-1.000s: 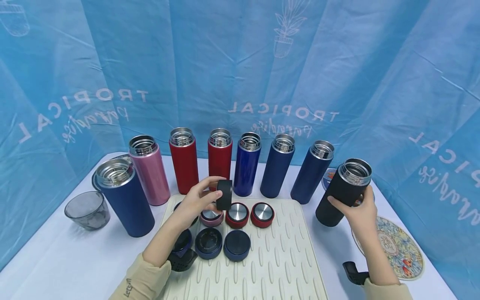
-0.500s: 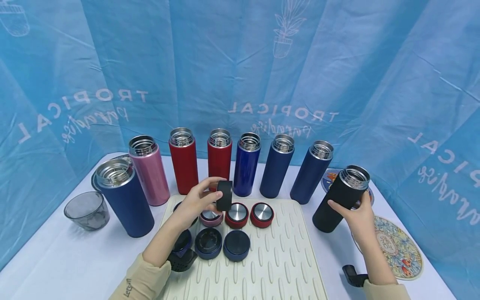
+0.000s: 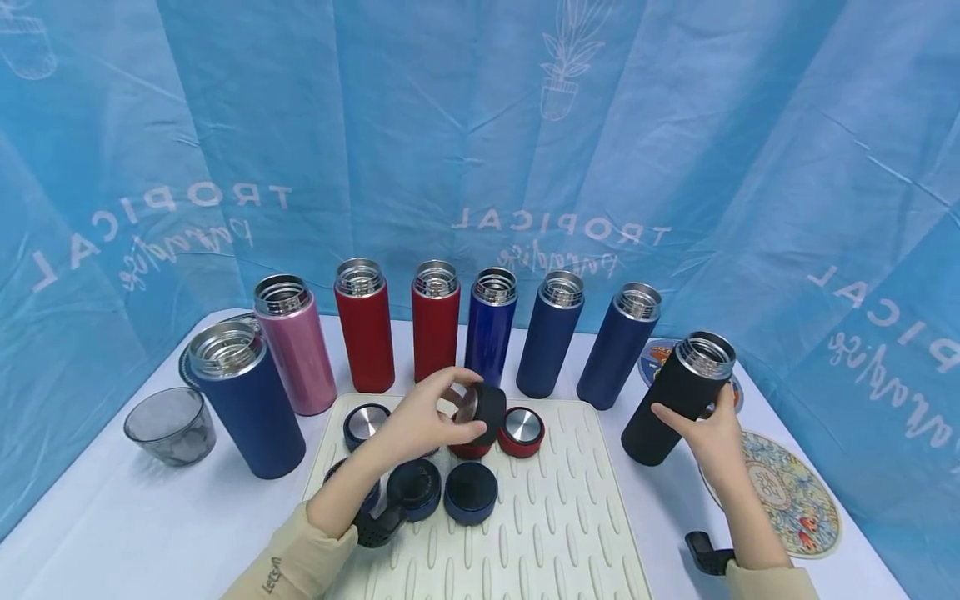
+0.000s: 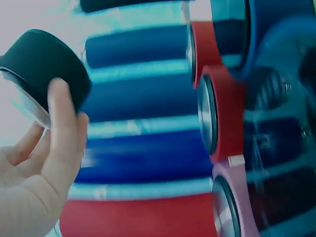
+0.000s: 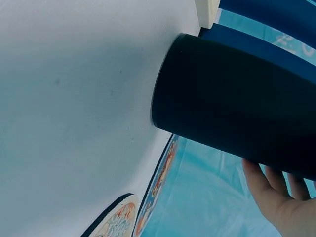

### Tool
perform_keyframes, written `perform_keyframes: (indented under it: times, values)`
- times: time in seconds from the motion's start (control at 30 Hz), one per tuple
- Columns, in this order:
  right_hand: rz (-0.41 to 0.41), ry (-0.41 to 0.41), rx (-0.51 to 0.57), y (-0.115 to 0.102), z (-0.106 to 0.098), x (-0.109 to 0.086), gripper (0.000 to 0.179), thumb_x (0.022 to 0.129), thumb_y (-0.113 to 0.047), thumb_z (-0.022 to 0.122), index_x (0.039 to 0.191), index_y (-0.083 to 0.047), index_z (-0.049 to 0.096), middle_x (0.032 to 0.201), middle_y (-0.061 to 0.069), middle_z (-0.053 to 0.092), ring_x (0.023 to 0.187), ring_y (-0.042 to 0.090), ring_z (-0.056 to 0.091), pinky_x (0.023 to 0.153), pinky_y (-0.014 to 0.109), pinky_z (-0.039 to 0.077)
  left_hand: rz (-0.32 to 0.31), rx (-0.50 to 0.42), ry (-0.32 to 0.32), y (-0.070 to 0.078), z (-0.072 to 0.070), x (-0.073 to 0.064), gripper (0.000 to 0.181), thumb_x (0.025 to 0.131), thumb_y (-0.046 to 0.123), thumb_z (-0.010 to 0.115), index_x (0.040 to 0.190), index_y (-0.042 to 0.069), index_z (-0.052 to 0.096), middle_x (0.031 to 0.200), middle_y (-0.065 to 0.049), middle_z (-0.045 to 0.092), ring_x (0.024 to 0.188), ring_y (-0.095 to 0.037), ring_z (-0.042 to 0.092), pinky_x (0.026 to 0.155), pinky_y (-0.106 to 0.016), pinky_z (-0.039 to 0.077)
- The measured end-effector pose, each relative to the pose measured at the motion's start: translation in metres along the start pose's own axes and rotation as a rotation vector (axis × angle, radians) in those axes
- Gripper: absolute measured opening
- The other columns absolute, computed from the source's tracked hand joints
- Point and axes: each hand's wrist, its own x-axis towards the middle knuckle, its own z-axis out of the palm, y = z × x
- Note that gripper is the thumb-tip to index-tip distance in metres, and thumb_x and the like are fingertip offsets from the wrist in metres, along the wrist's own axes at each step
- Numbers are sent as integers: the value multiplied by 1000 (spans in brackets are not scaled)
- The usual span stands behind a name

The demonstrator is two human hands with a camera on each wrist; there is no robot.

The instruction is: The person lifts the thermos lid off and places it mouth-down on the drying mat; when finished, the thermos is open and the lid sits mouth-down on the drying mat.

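In the head view my left hand (image 3: 420,425) pinches a black lid (image 3: 491,414) between fingers and thumb, above a mat with other lids. The lid is tilted on its side; the left wrist view shows its metal inner face (image 4: 32,101) turned down and away. My right hand (image 3: 708,437) grips an uncapped black thermos bottle (image 3: 666,412) at the right, thumb across its front. In the right wrist view the bottle's base (image 5: 163,89) is right at the white tablecloth. Under the left hand, red lids (image 3: 522,429) and dark blue lids (image 3: 471,493) lie on the mat, some partly hidden.
A cream ridged mat (image 3: 555,508) covers the middle. Behind it stand uncapped red (image 3: 363,342), blue (image 3: 491,329) and navy (image 3: 618,350) bottles. At left are a pink bottle (image 3: 300,354), a navy bottle (image 3: 255,417) and a grey glass bowl (image 3: 171,429). Patterned round mats (image 3: 787,492) lie right.
My left hand has moved right with the black lid and tilted it, uncovering a navy-rimmed lid. The black bottle came slightly down and nearer in my right hand, then stayed.
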Motion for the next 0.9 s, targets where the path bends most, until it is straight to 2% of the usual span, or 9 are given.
perform_keyframes:
  times: [0.1,0.23,0.3,0.4,0.53,0.6,0.73,0.9]
  values:
    - [-11,9,-7,7,1,4,105,74,-40,76,148,-23,4,147,19,24,131,42,28,97,65,29,75,186,-79,8,19,2,55,74,29,74,124,16,53,118,-2,52,101,-19,53,76,-32,53]
    - [-25,20,-20,24,2,14,105,70,-48,76,147,-30,6,146,16,27,130,41,30,94,66,31,151,476,-183,13,47,3,59,72,36,74,127,25,53,119,-2,50,98,-16,53,79,-32,50]
    - [-28,22,-22,27,2,16,106,69,-49,76,147,-31,7,146,15,27,130,40,30,94,65,32,193,611,-216,13,61,3,59,72,37,73,127,28,53,118,-2,51,98,-16,53,78,-31,50]
    - [-28,23,-20,27,2,15,104,72,-47,75,148,-29,6,147,17,25,130,42,28,94,67,29,257,756,-240,11,79,5,59,71,37,74,126,29,55,114,-2,53,96,-16,54,74,-27,49]
    - [-14,32,-20,18,2,10,105,72,-44,76,148,-25,6,146,18,25,130,41,28,95,67,29,293,859,-249,8,95,7,62,67,38,77,125,28,57,110,-2,55,94,-16,55,70,-28,50]
    - [-13,37,-22,17,3,10,106,70,-45,77,147,-27,6,146,16,27,129,40,30,94,67,31,296,899,-249,7,100,8,64,65,39,77,124,28,56,108,-1,56,92,-16,56,67,-29,50]
    - [-28,18,-27,36,2,23,106,69,-51,76,147,-33,6,146,16,26,129,41,30,92,67,32,301,967,-247,4,105,8,65,64,43,77,123,28,56,102,1,57,85,-14,56,59,-26,48]
    - [-49,26,-39,64,3,42,108,67,-55,75,145,-38,3,147,14,25,128,41,30,93,67,31,298,993,-256,3,107,7,65,65,46,76,124,27,55,98,2,57,78,-12,54,54,-24,45]
